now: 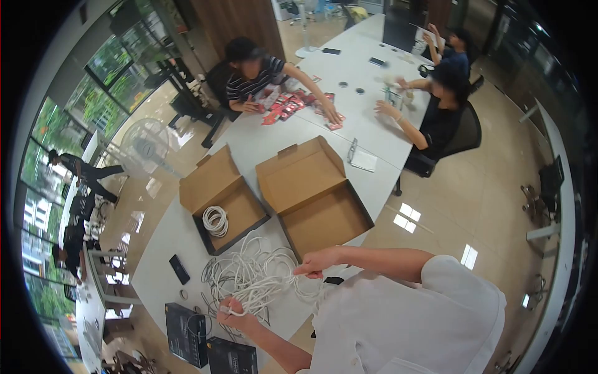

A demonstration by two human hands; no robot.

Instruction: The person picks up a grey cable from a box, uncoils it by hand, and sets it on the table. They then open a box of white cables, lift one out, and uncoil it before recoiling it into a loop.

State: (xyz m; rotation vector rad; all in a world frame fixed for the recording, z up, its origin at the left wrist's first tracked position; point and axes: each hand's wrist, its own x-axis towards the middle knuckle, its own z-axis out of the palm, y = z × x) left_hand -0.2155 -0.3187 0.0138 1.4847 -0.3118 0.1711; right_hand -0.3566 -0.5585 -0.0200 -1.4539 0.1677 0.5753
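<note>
A tangled heap of white and grey cables lies on the white table. My left hand is closed round part of a white cable at the near-left edge of the heap. At its right edge, the fingers of my right hand are closed on a white cable, index finger extended along it. Behind the heap stand two open brown cardboard boxes. The left box holds a coiled white cable; the right box shows a bare inside.
A black phone and two dark printed boxes lie at the left. Across the table, a person in a striped shirt reaches over red packets. Other people sit at the right. A fan stands beyond the table.
</note>
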